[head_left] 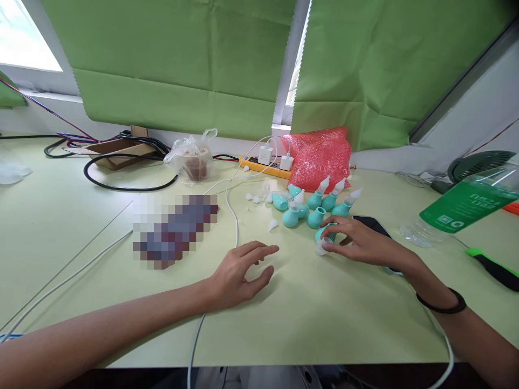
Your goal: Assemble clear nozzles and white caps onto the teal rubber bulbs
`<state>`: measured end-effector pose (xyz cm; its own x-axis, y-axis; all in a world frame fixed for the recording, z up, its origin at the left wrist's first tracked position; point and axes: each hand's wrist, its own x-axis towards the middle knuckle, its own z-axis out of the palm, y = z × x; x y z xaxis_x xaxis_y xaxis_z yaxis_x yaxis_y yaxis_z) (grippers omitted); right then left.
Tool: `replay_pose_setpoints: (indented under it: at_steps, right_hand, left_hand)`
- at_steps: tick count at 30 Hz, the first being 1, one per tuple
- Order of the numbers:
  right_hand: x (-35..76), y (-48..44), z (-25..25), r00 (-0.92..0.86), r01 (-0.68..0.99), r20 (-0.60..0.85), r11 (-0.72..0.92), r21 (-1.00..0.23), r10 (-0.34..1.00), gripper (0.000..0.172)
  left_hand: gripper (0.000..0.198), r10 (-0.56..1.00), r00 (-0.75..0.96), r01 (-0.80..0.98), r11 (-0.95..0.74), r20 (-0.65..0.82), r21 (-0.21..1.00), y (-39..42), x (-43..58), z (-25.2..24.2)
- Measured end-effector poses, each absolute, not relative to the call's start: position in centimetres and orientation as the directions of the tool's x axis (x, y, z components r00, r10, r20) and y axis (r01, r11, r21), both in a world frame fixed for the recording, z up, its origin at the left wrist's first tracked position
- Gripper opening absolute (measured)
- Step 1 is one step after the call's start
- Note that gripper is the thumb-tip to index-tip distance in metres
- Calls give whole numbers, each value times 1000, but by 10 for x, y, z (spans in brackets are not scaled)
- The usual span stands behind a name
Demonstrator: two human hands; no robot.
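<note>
Touching clear pc. (320, 250), R fingers (339, 249); bag (183, 148) w/ brown obj. (197, 169)

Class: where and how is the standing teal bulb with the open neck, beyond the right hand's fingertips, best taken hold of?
Grip the teal bulb by its rounded body, below the neck, probably from the near left with the left hand. The neck points up, and that side looks open; the right hand and other bulbs sit close elsewhere.

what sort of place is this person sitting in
Likely a workroom or small office: green blinds hang by a window, a power strip with chargers lies along the table's back, and teal bulbs cluster near the right hand.
</note>
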<state>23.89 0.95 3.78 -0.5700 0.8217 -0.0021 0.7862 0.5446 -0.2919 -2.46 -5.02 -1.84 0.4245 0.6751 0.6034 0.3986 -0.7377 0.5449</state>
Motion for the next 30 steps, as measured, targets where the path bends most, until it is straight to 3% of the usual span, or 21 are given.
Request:
replay_pose_setpoints:
  at_steps: [3, 6, 8, 10, 13, 16, 26, 30]
  right_hand:
    - [214, 1, 36, -602, 634, 57, 520, -572, 797, 21]
    - [181, -11, 32, -685, 268, 136, 421, -866, 716, 16]
    - [164, -15, 26, -723, 59, 163, 295, -954, 671, 15]
    - [155, -15, 17, -702, -51, 186, 211, -976, 687, 15]
    - [155, -11, 6, -507, -95, 289, 280, -955, 812, 13]
    - [161, -8, -2, -339, -79, 320, 312, -947, 885, 14]
    - [165, -13, -11, -387, -50, 339, 348, -936, 857, 19]
    - [165, -18, -10, -381, 23, 446, 491, -871, 810, 22]
  left_hand:
    - [40, 746, 369, 402, -666, 555, 629, -50, -24, -17]
    - [56, 776, 337, 369, -630, 534, 683, -49, -24, -15]
    - [48, 784, 324, 350, -620, 530, 702, -48, -24, -14]
    - [38, 823, 262, 342, -567, 504, 749, -48, -25, -14]
    - [35, 896, 139, 306, -443, 421, 842, -47, -27, -15]
    - [33, 916, 145, 266, -401, 375, 877, -49, -30, -16]
    - [30, 929, 155, 93, -351, 335, 932, -47, -30, -16]
    - [34, 936, 143, 139, -342, 323, 930, -47, -29, -14]
